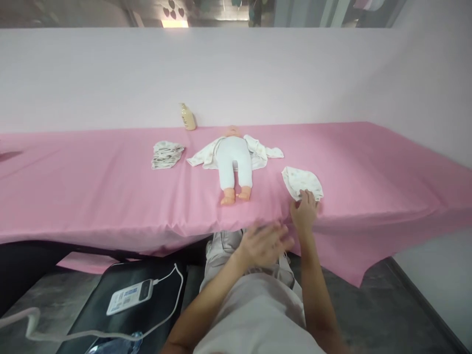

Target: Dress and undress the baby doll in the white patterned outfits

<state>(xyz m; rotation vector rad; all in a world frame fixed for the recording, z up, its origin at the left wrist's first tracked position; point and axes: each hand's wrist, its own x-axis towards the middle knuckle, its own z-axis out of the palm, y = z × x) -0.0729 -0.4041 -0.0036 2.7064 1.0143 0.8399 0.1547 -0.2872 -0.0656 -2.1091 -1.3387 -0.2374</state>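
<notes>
Your right hand (pixel 304 212) rested at the near edge of the pink-covered table (pixel 92 187), its fingertips closing on the lower hem of a small printed garment (pixel 302 182) that lay flat on the cloth, right of centre. Your left hand (pixel 266 243) hung open and empty below the table edge, blurred, fingers spread, holding nothing.

Just left of the garment, a baby doll (pixel 235 164) in white leggings lay with its feet toward you and its head away, a white wrap (pixel 258 152) spread beneath its upper body. Further left, well apart from your hands, sat a folded stack of patterned cloths (pixel 166 154). Behind them, near the back of the table, stood a cream pump bottle (pixel 188 118). Nothing lay between your right hand and the garment; the doll's feet were the nearest obstacle on the left.

The tablecloth ran wide across the view and draped over the near edge, with one corner hanging low at the right. A pale pink backdrop (pixel 236 73) rose straight behind the table. To the right of the garment the cloth lay bare out to the table's far end.

Below the table, on your left, a black seat (pixel 147 305) carried a white device (pixel 130 297) with a white cable (pixel 173 290) looping off it. The floor (pixel 387 305) was dark and grey.
</notes>
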